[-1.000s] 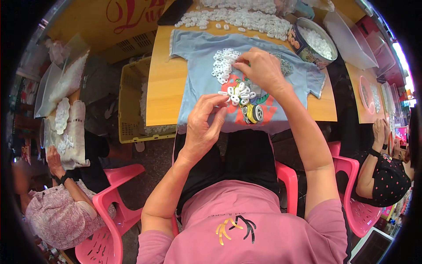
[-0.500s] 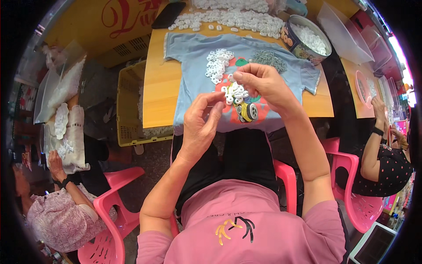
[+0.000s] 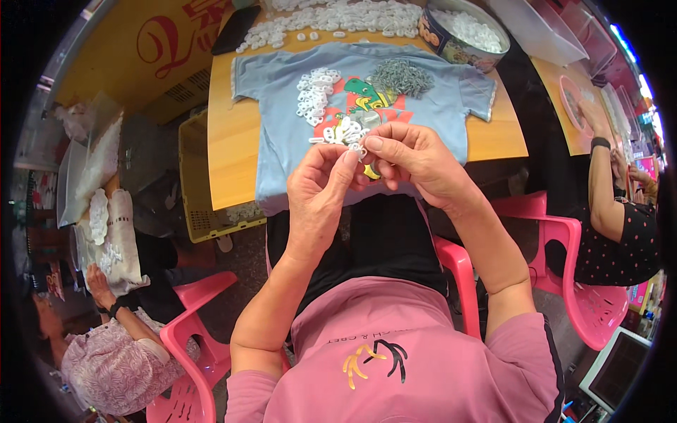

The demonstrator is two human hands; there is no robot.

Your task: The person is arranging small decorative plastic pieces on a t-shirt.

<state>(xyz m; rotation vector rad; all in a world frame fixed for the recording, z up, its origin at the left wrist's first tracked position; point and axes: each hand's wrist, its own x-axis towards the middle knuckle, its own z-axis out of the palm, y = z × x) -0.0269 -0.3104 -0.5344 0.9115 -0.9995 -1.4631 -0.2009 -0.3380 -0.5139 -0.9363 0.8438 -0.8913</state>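
My left hand point(image 3: 317, 190) pinches a small white plastic oval piece point(image 3: 355, 148) between thumb and fingertips. Right against it, my right hand point(image 3: 419, 162) has its thumb and forefinger closed at the same piece; whatever else lies between those fingers is too small to make out. Just beyond my fingertips is a loose heap of white oval pieces with holes point(image 3: 344, 130). They lie on a pale blue T-shirt point(image 3: 282, 155) with a red and green print, spread flat over the table. Farther up the shirt lie another white heap point(image 3: 315, 95) and a pile of small grey metal-looking pieces point(image 3: 402, 77).
Many more white pieces point(image 3: 331, 20) cover the far part of the wooden table point(image 3: 229, 158). A round tin point(image 3: 462, 39) full of white pieces stands far right, a dark phone point(image 3: 235, 29) far left. A yellow crate point(image 3: 201, 218) sits left; two people work at either side.
Both hands have come together, the left moving right and the right moving down, meeting at one white piece. The camera view has shifted slightly.
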